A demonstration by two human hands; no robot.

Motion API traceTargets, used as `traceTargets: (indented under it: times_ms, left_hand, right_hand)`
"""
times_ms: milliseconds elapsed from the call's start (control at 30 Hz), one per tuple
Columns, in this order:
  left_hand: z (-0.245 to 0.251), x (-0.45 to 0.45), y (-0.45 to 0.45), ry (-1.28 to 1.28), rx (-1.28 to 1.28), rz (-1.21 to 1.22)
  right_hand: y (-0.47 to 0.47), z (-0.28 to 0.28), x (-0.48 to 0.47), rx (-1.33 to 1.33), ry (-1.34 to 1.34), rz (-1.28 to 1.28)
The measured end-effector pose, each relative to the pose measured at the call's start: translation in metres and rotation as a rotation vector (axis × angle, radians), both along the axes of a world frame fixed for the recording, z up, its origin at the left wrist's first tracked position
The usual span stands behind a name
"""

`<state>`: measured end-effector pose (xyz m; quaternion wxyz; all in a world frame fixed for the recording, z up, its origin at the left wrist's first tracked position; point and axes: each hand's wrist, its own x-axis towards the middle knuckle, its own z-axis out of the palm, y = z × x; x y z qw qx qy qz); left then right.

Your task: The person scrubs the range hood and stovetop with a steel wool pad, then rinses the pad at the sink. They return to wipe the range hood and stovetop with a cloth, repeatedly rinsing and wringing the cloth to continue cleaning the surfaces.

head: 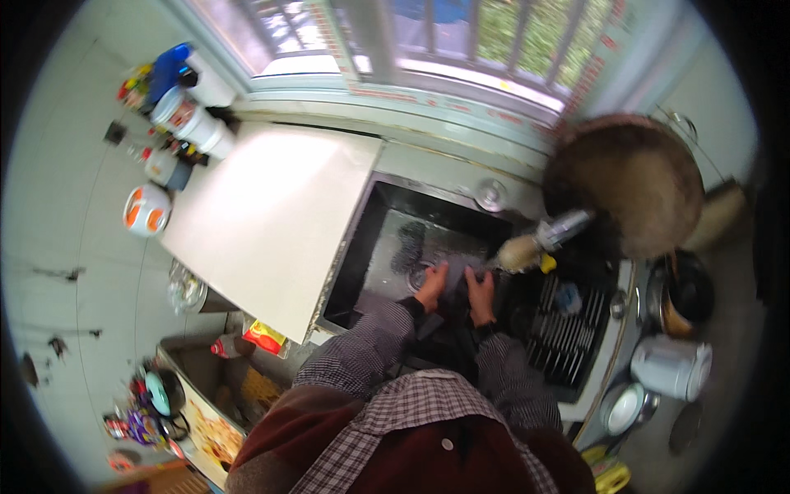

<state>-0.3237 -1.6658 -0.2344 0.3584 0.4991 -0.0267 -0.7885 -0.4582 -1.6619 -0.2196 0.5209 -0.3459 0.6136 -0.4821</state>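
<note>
Over a dark sink basin (382,241), my left hand (434,285) and my right hand (480,294) hold a greyish cloth-like item (455,278) between them, one at each side. What exactly it is stays blurred. Just to the right, the faucet (561,231) ends in a tan-covered spout (518,253) close to my right hand, and water seems to run from it. A dark, mesh-like scrubber or cloth (408,247) lies on the basin floor left of my hands, beside the drain (423,275).
A pale board (265,222) covers the counter at the left. A large round wok or pan (623,179) leans at the back right. Below it are a black drain rack (561,327) and a white lidded container (671,368). White tubs (194,123) stand at the back left.
</note>
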Motion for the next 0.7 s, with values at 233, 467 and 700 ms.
traceTargets:
  times_ms: [233,467,700]
  left_hand:
    - [0.036,-0.019,0.005,0.096,-0.178,-0.066]
    - [0.011,-0.012,0.01,0.035,-0.517,-0.14]
    - [0.008,-0.041,0.004,-0.447,-0.651,-0.236]
  right_hand:
    - [0.001,0.015,-0.004,0.078,0.245,0.173]
    - [0.01,0.047,0.017,-0.062,0.205,0.18]
    - [-0.02,0.019,-0.005,-0.18,0.58,0.074]
